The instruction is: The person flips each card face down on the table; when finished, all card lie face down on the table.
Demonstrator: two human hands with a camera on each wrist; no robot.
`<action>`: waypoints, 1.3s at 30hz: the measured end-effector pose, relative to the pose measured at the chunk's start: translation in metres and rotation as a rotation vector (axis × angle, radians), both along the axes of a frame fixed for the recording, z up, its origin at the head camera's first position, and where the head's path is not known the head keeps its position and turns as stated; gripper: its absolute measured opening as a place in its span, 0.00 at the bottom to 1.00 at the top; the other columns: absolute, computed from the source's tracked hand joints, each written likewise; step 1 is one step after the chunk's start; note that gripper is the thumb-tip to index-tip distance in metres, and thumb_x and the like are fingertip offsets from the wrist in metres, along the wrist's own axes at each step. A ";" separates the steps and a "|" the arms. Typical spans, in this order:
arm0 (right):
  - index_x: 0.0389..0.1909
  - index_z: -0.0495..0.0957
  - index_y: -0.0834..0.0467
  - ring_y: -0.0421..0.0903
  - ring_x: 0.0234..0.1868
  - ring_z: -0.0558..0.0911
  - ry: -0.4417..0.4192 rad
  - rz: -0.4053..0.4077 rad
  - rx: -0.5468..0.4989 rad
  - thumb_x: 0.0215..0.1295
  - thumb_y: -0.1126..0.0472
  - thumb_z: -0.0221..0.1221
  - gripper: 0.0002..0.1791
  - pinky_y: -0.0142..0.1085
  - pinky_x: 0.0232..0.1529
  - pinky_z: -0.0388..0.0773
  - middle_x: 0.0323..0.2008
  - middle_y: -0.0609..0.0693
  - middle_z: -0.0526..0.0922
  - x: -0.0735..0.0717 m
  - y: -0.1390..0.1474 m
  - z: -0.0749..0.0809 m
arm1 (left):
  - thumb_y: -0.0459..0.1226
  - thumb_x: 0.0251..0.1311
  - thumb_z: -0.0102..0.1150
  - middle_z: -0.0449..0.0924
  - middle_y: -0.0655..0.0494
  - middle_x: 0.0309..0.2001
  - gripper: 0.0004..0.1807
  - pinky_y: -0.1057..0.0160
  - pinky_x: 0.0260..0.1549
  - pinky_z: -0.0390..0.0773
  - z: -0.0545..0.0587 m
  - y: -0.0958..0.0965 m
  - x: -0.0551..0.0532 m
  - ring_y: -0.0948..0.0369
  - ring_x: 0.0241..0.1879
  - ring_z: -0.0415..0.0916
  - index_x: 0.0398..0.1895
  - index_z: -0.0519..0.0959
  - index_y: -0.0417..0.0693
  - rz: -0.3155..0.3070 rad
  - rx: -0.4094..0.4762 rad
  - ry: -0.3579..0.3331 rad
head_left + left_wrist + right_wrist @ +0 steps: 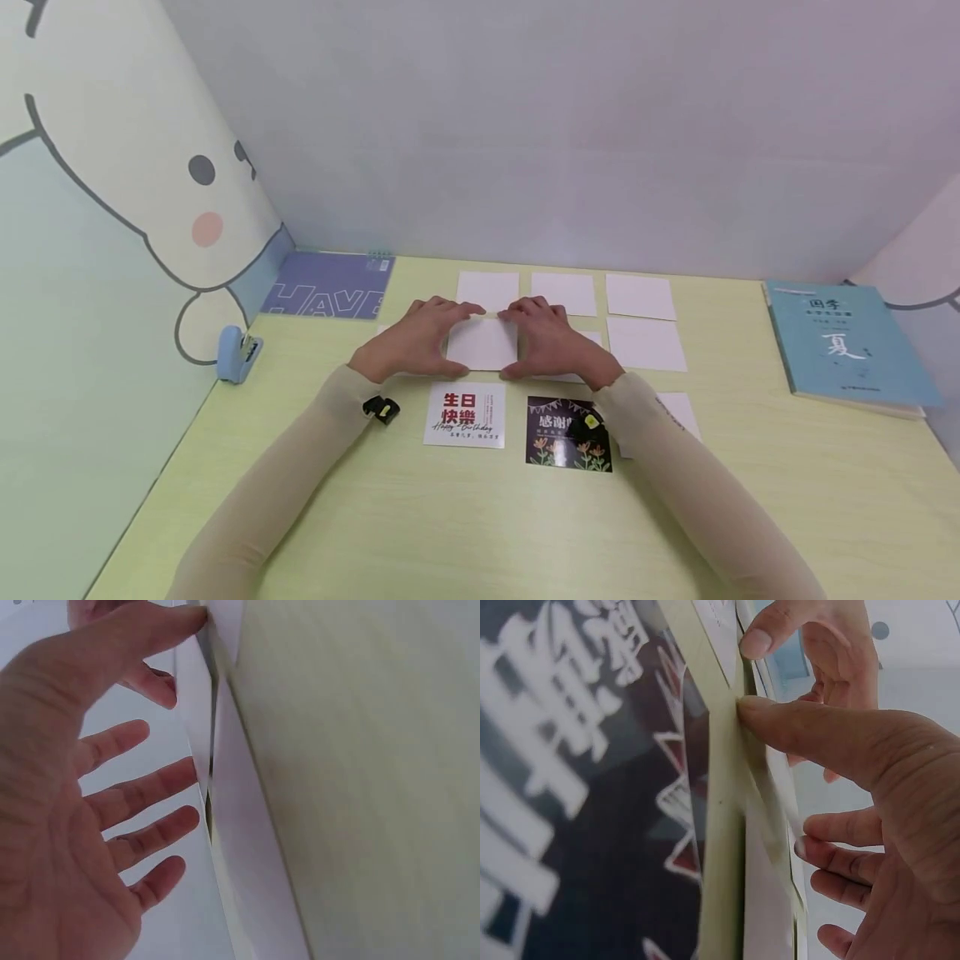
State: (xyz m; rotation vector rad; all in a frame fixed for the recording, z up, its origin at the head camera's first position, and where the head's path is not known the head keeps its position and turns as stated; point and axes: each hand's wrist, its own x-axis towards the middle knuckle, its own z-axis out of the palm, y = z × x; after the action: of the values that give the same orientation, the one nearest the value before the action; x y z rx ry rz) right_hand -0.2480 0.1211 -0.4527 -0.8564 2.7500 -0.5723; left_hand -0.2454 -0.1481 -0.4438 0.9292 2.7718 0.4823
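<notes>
Between both hands is a white card, its blank face up, raised slightly at the middle of the laid-out cards. My left hand holds its left side, thumb at the near corner and fingers at the far one. Opposite, my right hand grips the right side the same way. In the left wrist view the card's edge meets the thumb tip, with other fingers spread. Closer to me lie a white birthday card with red characters and a black card with flowers, partly covered by the right sleeve.
More blank white cards lie in rows: one behind the hands, others at the right. Another card is partly under the right forearm. A purple notebook and blue stapler lie left; a blue book lies right.
</notes>
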 end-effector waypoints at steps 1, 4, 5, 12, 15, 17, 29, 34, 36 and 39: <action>0.80 0.68 0.55 0.58 0.76 0.65 0.000 -0.002 0.010 0.52 0.38 0.79 0.56 0.61 0.68 0.63 0.75 0.57 0.70 0.001 0.000 0.000 | 0.56 0.53 0.80 0.75 0.54 0.75 0.52 0.40 0.72 0.65 0.000 -0.001 0.000 0.50 0.73 0.68 0.82 0.64 0.65 0.003 -0.004 -0.007; 0.81 0.66 0.54 0.58 0.77 0.65 0.006 -0.011 0.020 0.52 0.36 0.79 0.58 0.61 0.70 0.63 0.77 0.56 0.70 0.008 0.000 0.003 | 0.58 0.56 0.78 0.71 0.52 0.78 0.51 0.37 0.75 0.63 0.000 -0.003 0.001 0.47 0.78 0.64 0.82 0.64 0.65 0.010 -0.018 -0.018; 0.81 0.66 0.54 0.58 0.78 0.64 0.006 -0.014 0.015 0.52 0.36 0.79 0.58 0.61 0.70 0.62 0.77 0.56 0.70 0.011 0.001 0.003 | 0.58 0.56 0.77 0.69 0.52 0.79 0.51 0.37 0.76 0.62 0.001 -0.004 0.003 0.47 0.79 0.63 0.82 0.64 0.65 0.011 -0.020 -0.019; 0.80 0.67 0.54 0.57 0.78 0.66 0.009 0.024 -0.040 0.53 0.37 0.79 0.57 0.61 0.70 0.62 0.78 0.54 0.71 0.040 0.005 0.003 | 0.62 0.57 0.75 0.73 0.50 0.74 0.47 0.38 0.71 0.68 0.010 -0.003 0.024 0.48 0.73 0.67 0.76 0.72 0.54 -0.040 -0.027 0.018; 0.79 0.69 0.54 0.56 0.77 0.67 0.021 0.051 -0.047 0.54 0.36 0.78 0.55 0.61 0.69 0.63 0.76 0.53 0.73 0.051 0.006 0.002 | 0.65 0.55 0.75 0.76 0.51 0.71 0.47 0.41 0.70 0.68 0.014 0.002 0.041 0.49 0.70 0.68 0.73 0.74 0.51 -0.070 -0.065 0.023; 0.79 0.69 0.54 0.55 0.76 0.68 0.013 0.067 -0.060 0.55 0.36 0.78 0.54 0.60 0.68 0.64 0.75 0.52 0.74 0.057 0.006 0.002 | 0.67 0.52 0.75 0.77 0.51 0.69 0.49 0.43 0.69 0.69 0.014 0.004 0.053 0.51 0.68 0.68 0.72 0.75 0.50 -0.084 -0.103 0.030; 0.74 0.74 0.53 0.53 0.73 0.72 -0.027 0.081 -0.133 0.54 0.39 0.79 0.48 0.61 0.68 0.65 0.71 0.51 0.79 0.093 0.002 0.001 | 0.69 0.45 0.78 0.76 0.54 0.64 0.48 0.42 0.64 0.65 0.007 0.001 0.092 0.51 0.67 0.67 0.65 0.79 0.52 -0.095 -0.172 0.178; 0.74 0.74 0.54 0.52 0.73 0.71 0.007 0.069 -0.101 0.52 0.37 0.80 0.51 0.60 0.69 0.65 0.71 0.51 0.78 0.102 -0.002 0.000 | 0.69 0.46 0.77 0.76 0.55 0.65 0.46 0.43 0.65 0.65 0.010 0.003 0.092 0.52 0.68 0.67 0.64 0.79 0.52 -0.107 -0.153 0.193; 0.74 0.75 0.54 0.51 0.73 0.71 0.034 0.065 -0.094 0.51 0.37 0.81 0.51 0.59 0.69 0.65 0.71 0.50 0.78 0.105 -0.003 0.000 | 0.70 0.48 0.75 0.77 0.55 0.64 0.47 0.44 0.65 0.65 0.009 0.003 0.092 0.53 0.68 0.68 0.65 0.79 0.52 -0.108 -0.152 0.196; 0.74 0.73 0.54 0.51 0.72 0.71 0.085 0.058 -0.096 0.51 0.39 0.81 0.52 0.58 0.69 0.66 0.70 0.50 0.78 0.110 -0.002 0.000 | 0.70 0.48 0.74 0.79 0.55 0.63 0.47 0.45 0.64 0.65 0.008 0.003 0.094 0.54 0.66 0.70 0.66 0.78 0.52 -0.113 -0.141 0.208</action>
State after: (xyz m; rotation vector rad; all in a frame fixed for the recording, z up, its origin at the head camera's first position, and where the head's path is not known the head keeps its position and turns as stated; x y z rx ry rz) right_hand -0.1384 0.1190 -0.4526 -1.0008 2.7819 -0.6769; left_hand -0.1518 -0.1453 -0.4356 1.1529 2.8681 0.1784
